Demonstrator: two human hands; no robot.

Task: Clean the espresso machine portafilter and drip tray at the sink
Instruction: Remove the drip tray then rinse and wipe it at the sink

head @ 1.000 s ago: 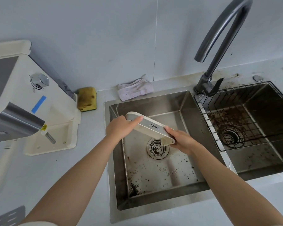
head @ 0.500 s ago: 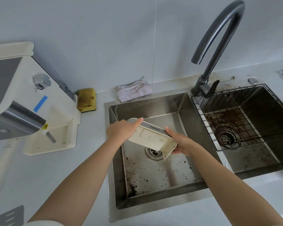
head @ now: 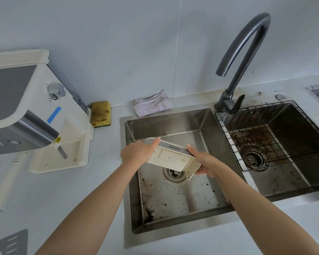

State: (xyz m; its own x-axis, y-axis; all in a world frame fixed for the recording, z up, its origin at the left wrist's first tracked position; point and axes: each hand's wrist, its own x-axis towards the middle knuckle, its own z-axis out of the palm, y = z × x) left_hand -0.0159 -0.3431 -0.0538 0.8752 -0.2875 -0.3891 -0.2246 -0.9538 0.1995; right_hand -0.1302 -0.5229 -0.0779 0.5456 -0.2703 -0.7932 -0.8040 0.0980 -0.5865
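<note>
Over the left sink basin (head: pixel 173 124), above its drain (head: pixel 174 175), the drip tray (head: pixel 170 160) is held off the steel, tipped up on edge. The left hand (head: pixel 136 153) grips one end with the thumb laid along the top. The right hand (head: pixel 204 161) clasps the other end, thumb on the front strip, its fingers hidden behind. With a hold at the two ends only, wet plastic could slide out and bang the basin, and a hasty tip may fling dregs onto the counter (head: pixel 103 181). The tray's cream underside faces the camera, with shallow moulded panels and a silver band lettered KONKA.
</note>
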